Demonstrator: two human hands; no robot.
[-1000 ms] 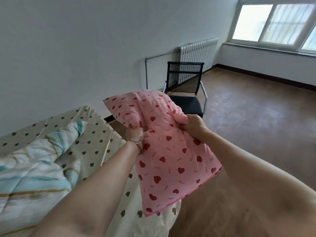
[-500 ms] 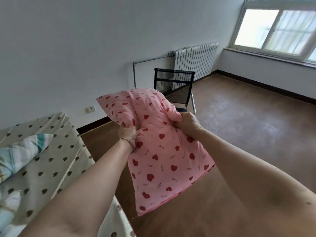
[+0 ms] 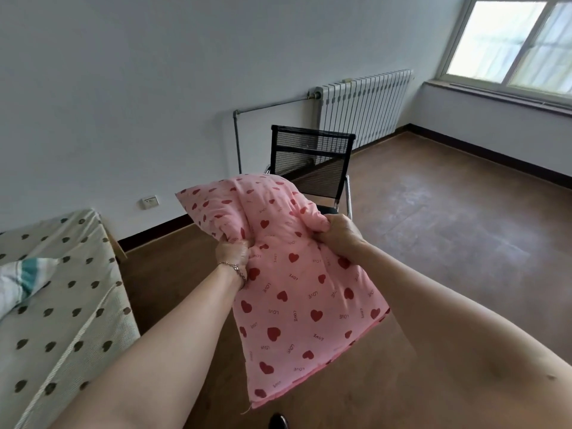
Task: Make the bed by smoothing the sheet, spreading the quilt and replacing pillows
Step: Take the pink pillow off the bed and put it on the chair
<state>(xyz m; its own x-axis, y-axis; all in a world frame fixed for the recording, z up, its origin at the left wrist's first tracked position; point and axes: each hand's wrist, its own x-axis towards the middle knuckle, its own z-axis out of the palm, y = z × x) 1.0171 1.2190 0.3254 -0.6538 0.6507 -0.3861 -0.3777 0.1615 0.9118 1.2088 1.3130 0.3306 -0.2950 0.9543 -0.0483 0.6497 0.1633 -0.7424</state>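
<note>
Above the wooden floor (image 3: 433, 243), clear of the bed (image 3: 62, 305), a pink pillow (image 3: 297, 289) printed with red hearts hangs in the air between two outstretched arms. Each grip is a closed fist full of fabric. The left hand (image 3: 232, 253), with a thin bracelet (image 3: 235, 269) at the wrist, bunches the cover near the pillow's upper left side. The right hand (image 3: 339, 233) clutches a fold on its upper right side. Both holds sit high on the pillow, so most of its body droops below and toward the person, while a plump upper corner pokes up beyond the fists.

Holding it out over the floor this way looks meant to keep it off the bedding while the sheet and quilt are sorted, or to carry it to the black mesh chair (image 3: 312, 162) standing just behind it by the wall. Which of these is intended cannot be told.

At the left edge lies the bed, its cream sheet (image 3: 77, 320) dotted with dark hearts, and a corner of the striped quilt (image 3: 21, 280) rests on it, not yet spread flat. A white radiator (image 3: 362, 106) stands under the far wall near the window (image 3: 510, 41), and a wall socket (image 3: 150, 202) sits low beside the bed.
</note>
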